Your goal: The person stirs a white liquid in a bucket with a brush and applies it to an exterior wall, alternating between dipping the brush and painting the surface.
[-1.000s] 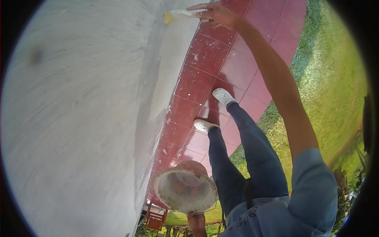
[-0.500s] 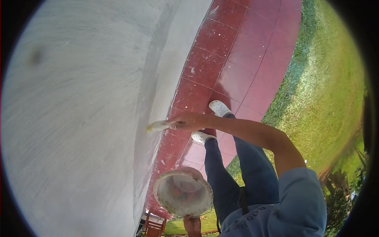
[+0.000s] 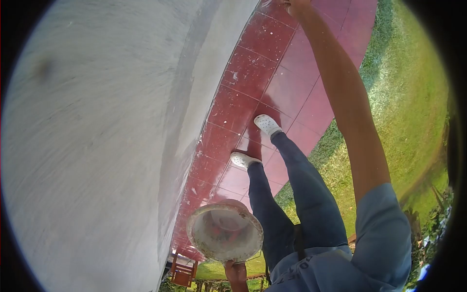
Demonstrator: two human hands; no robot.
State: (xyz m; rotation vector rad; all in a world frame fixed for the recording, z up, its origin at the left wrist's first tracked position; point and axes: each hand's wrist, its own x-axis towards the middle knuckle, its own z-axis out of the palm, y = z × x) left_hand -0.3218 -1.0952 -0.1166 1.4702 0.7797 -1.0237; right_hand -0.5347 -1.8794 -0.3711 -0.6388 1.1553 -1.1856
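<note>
My left hand [image 3: 236, 272] grips the lower rim of a round bucket [image 3: 224, 232], stained and crusted along its edge, with a pale inside and something reddish at the bottom. My right arm reaches up to the top edge of the view, where my right hand [image 3: 296, 7] is partly cut off. Its fingers are closed around the brush, which is almost wholly out of view. Left of the bucket and my feet stands a grey-white wall [image 3: 97, 146] with a darker grey band near its base.
Red floor tiles [image 3: 243, 68] with white specks run along the wall. My feet in white shoes [image 3: 267, 124] stand on the tiles. Grass [image 3: 404, 117] lies to the right. A wooden chair [image 3: 183, 273] is at the bottom, and plants are at the lower right.
My right hand has moved up and away from the wall's lower part to the top edge, taking the brush nearly out of view. My feet have shifted slightly in the view; the bucket is still held.
</note>
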